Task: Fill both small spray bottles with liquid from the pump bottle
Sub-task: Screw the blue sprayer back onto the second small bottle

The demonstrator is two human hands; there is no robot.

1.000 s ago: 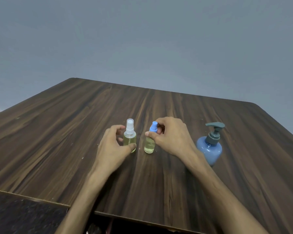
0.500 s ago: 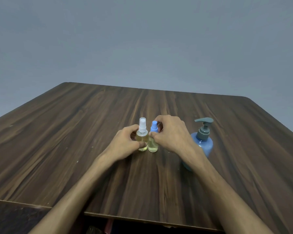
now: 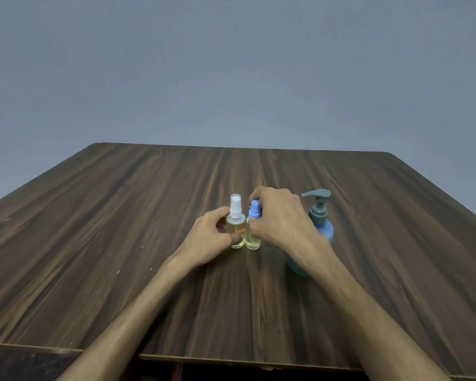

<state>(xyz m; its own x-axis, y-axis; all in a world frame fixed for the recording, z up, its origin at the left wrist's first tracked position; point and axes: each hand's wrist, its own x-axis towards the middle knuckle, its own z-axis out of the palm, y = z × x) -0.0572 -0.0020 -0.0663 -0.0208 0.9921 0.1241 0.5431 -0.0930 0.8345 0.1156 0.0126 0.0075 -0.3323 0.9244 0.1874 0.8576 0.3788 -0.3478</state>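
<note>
Two small clear spray bottles stand upright side by side, touching, near the middle of the wooden table (image 3: 121,215). The white-capped spray bottle (image 3: 235,222) holds yellowish liquid, and my left hand (image 3: 210,239) grips its body with thumb and fingers. The blue-capped spray bottle (image 3: 254,232) also holds pale yellow liquid, and my right hand (image 3: 279,218) curls round its neck and upper body. The blue pump bottle (image 3: 320,225) with a grey pump head stands upright just right of my right hand, its lower part hidden behind my wrist.
The table's near edge runs along the bottom of the view, with a dark gap below it. A plain grey wall stands behind the table. Small pale specks dot the wood left of my left forearm.
The two spray bottles have come together and now touch. Both hands closed in with them, and the camera view tilted up slightly.
</note>
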